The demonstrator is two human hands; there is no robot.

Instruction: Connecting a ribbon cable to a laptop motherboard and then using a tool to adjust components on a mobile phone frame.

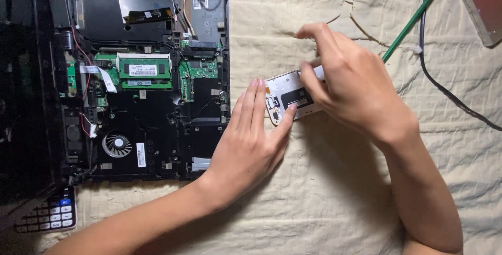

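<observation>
1. Right now the right hand [348,85] has its fingers [308,80] closed on the upper right part of a small white opened phone [290,98], pinching it from above.
2. Fingers of the left hand [251,140] lie flat and extended, gripping nothing, with one fingertip touching the phone's lower left edge.
3. Lying on the cream cloth [314,192] that covers the bench, the phone shows a dark panel and small parts inside its shell.
4. Just left of it sits an opened laptop chassis [151,108] holding green circuit boards [144,69], a round fan [117,144] and wires.
5. A green pencil [413,19] and a black cable [444,87] lie toward the right; a calculator [49,216] is at the lower left corner.
6. Open cloth spreads below and between the forearms.
</observation>
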